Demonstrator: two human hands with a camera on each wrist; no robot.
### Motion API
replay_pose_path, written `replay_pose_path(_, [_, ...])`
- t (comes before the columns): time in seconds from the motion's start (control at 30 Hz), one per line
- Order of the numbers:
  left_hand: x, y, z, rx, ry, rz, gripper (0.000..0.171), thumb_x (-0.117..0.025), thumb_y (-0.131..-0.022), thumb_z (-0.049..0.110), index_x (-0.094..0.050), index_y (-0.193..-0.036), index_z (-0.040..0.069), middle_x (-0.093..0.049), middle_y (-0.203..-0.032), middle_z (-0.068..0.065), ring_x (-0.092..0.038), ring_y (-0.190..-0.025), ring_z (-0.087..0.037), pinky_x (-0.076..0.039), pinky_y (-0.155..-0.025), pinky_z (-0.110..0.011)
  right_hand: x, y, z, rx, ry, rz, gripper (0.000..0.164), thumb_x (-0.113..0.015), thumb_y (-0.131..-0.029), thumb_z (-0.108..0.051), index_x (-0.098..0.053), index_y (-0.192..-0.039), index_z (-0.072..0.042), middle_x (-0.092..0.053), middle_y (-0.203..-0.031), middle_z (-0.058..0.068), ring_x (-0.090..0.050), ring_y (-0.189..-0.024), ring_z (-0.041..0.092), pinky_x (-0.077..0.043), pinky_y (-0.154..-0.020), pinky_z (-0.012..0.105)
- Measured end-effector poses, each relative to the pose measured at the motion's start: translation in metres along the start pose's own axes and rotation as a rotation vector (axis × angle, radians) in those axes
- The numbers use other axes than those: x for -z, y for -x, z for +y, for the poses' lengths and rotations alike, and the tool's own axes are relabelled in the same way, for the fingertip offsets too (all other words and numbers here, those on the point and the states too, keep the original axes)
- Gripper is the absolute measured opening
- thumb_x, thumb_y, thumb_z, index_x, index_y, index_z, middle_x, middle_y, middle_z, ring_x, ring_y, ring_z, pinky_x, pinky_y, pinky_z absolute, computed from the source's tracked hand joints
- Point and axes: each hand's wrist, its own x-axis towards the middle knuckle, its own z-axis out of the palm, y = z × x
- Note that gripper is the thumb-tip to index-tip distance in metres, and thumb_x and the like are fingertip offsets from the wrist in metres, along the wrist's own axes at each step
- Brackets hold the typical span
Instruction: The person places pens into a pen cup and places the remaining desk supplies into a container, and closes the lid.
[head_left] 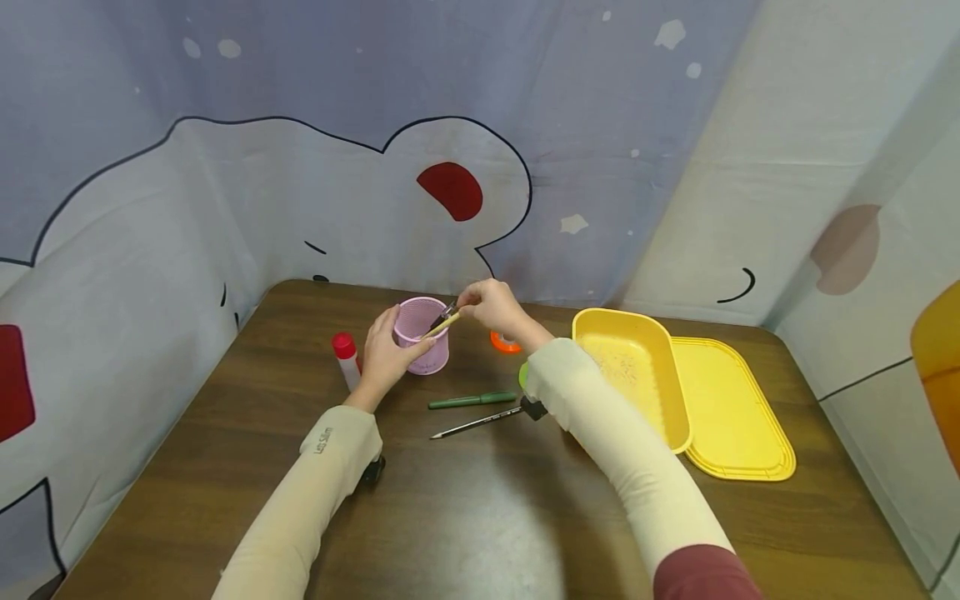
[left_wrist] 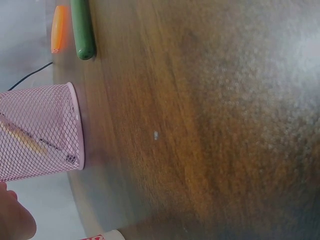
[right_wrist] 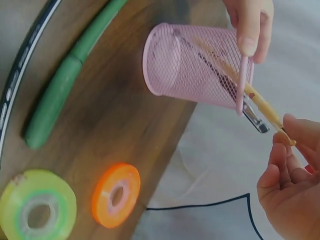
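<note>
A pink mesh pen cup (head_left: 431,360) stands upright near the back of the table. My left hand (head_left: 384,360) grips it by the rim, thumb over the edge, as the right wrist view shows. My right hand (head_left: 493,307) pinches the upper end of a slim yellow pen (right_wrist: 265,107), whose lower part is inside the cup. Beside it in the cup leans a dark pen with a shiny clip (right_wrist: 256,121). Through the mesh in the left wrist view both pens show as slanted.
A green marker (head_left: 471,401) and a black pencil (head_left: 480,423) lie before the cup. A red-capped glue stick (head_left: 346,358) is left of it. Orange tape (right_wrist: 103,200) and green tape (right_wrist: 12,215) lie to its right, then a yellow box (head_left: 678,417) and its lid (head_left: 735,408).
</note>
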Motion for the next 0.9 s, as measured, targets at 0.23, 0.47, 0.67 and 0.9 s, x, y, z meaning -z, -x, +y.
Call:
replay_pose_path(0.23, [-0.001, 0.0, 0.0, -0.004, -0.001, -0.007, 0.087, -0.069, -0.069, 0.045, -0.03, -0.137, 0.006, -0.031, -0.141, -0.012, -0.026, -0.13, -0.029, -0.024, -0.104, -0.049, -0.009, 0.002, 0.005, 0.043, -0.037, 0.045, 0.011, -0.062, -0.079, -0.006, -0.066, -0.089, -0.003, -0.066, -0.087, 0.009, -0.059, -0.079, 0.017, -0.047, -0.07, 0.025])
replay_pose_path(0.47, [-0.002, 0.0, 0.002, -0.002, -0.004, -0.008, 0.088, -0.07, -0.069, 0.045, -0.03, -0.137, 0.006, -0.031, -0.14, -0.013, -0.026, -0.13, -0.03, -0.024, -0.105, -0.048, -0.013, 0.01, 0.015, 0.043, -0.083, 0.052, 0.024, -0.063, -0.078, -0.008, -0.062, -0.102, -0.004, -0.066, -0.095, 0.012, -0.061, -0.088, 0.021, -0.049, -0.077, 0.03])
replay_pose_path(0.67, [-0.002, 0.001, 0.002, -0.016, 0.01, 0.006, 0.086, -0.071, -0.069, 0.043, -0.033, -0.136, 0.006, -0.032, -0.14, -0.013, -0.027, -0.129, -0.03, -0.024, -0.105, -0.048, -0.013, 0.02, 0.028, 0.012, -0.078, 0.004, 0.033, -0.064, -0.078, -0.01, -0.058, -0.11, -0.004, -0.063, -0.104, 0.015, -0.059, -0.094, 0.024, -0.047, -0.081, 0.035])
replay_pose_path(0.9, [-0.002, 0.0, 0.001, -0.016, 0.014, 0.002, 0.085, -0.071, -0.069, 0.042, -0.032, -0.136, 0.008, -0.032, -0.14, -0.012, -0.026, -0.13, -0.03, -0.024, -0.104, -0.048, -0.017, 0.028, 0.043, -0.025, -0.032, -0.102, 0.039, -0.067, -0.074, -0.011, -0.058, -0.111, -0.007, -0.058, -0.113, 0.019, -0.054, -0.105, 0.031, -0.045, -0.084, 0.038])
